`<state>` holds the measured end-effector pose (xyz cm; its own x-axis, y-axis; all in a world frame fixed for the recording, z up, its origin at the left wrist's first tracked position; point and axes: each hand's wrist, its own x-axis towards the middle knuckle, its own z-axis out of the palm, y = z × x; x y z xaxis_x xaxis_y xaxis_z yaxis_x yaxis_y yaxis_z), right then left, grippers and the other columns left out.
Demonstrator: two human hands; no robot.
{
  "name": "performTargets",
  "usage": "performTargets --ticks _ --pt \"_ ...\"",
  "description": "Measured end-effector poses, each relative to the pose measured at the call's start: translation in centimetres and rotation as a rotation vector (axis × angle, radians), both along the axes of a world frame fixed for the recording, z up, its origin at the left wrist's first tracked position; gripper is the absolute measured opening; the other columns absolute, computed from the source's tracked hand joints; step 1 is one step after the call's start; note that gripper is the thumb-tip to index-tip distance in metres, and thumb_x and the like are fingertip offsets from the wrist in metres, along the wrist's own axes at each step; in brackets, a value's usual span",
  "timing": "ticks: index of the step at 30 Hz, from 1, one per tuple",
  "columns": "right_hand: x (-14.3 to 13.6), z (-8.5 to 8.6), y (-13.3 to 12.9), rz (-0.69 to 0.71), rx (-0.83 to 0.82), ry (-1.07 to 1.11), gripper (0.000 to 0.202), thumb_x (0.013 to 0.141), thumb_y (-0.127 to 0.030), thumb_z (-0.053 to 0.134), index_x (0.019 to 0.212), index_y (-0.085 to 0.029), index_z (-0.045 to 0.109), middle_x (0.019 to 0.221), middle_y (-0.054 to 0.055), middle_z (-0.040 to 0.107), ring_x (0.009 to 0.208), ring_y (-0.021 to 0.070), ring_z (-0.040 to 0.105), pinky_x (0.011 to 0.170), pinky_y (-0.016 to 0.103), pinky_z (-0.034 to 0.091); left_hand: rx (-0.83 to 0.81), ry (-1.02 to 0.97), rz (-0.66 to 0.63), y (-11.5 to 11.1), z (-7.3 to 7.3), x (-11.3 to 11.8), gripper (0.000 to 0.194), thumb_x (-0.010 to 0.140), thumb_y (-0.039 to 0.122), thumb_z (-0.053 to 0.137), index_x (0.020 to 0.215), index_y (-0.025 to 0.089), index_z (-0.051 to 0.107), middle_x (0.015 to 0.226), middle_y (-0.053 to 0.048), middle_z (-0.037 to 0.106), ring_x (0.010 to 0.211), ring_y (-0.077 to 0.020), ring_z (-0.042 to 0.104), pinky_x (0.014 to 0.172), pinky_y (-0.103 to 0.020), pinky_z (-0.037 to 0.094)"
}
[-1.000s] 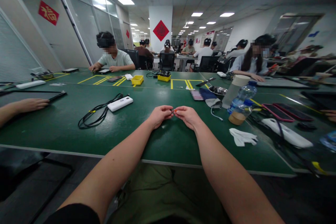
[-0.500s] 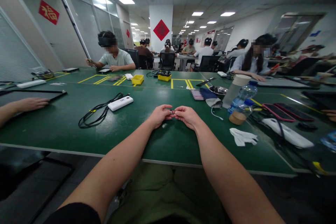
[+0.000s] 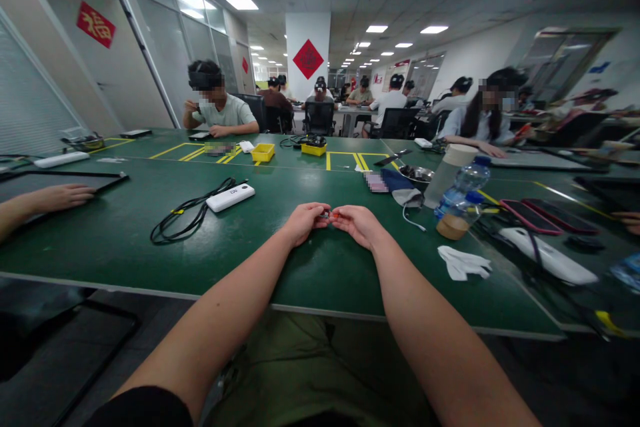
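Note:
My left hand (image 3: 304,223) and my right hand (image 3: 358,223) meet just above the green table (image 3: 300,273), fingertips almost touching. Pinched in the left fingers is something tiny with a pale, bluish spot. A small orange-red piece (image 3: 335,214) shows at the right fingertips. Both bits are mostly covered by fingers and too small to name; whether they are joined I cannot tell.
Left of my hands lie a white power bank (image 3: 231,197) and a looped black cable (image 3: 185,223). To the right are a white cloth or glove (image 3: 464,262), bottles (image 3: 455,217) and a metal bowl (image 3: 417,174). Yellow trays (image 3: 263,153) stand farther back. A neighbour's hand (image 3: 70,197) rests at left.
My right fingers have shifted and spread a little, and the orange-red piece now shows more clearly. Across the table, a person has raised one hand toward the head.

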<state>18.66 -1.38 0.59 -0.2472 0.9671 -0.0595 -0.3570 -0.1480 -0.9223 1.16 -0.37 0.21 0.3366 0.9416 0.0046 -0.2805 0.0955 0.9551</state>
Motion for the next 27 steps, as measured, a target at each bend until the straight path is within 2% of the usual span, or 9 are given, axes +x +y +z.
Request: performTargets --ticks 6,17,27 --pt "-0.11 -0.24 -0.11 -0.038 0.025 -0.07 0.016 0.069 0.0 0.059 0.079 -0.011 0.065 0.075 0.01 0.07 0.074 0.0178 0.068 0.074 0.03 0.056 0.008 0.01 0.004 -0.18 0.0 0.05 0.025 0.075 0.008 0.064 0.099 0.01 0.065 0.084 -0.01 0.068 0.068 -0.0116 0.065 0.065 -0.022 0.054" --pt "-0.32 -0.26 -0.33 -0.034 0.076 -0.094 0.016 0.065 -0.006 0.071 0.078 -0.013 0.064 0.074 0.007 0.069 0.074 0.0184 0.069 0.07 0.027 0.056 0.052 0.067 0.025 -0.19 -0.12 0.23 0.029 0.075 -0.001 0.054 0.1 0.011 0.063 0.087 -0.009 0.068 0.071 -0.0121 0.067 0.061 -0.019 0.054" --pt "-0.23 -0.14 -0.28 -0.022 0.064 -0.07 0.01 0.07 -0.005 0.064 0.078 -0.011 0.065 0.074 0.009 0.07 0.071 0.0171 0.069 0.07 0.027 0.056 0.038 0.089 0.034 -0.31 0.17 0.26 0.029 0.074 -0.001 0.053 0.097 0.009 0.066 0.079 -0.009 0.068 0.06 -0.0092 0.064 0.06 -0.018 0.053"
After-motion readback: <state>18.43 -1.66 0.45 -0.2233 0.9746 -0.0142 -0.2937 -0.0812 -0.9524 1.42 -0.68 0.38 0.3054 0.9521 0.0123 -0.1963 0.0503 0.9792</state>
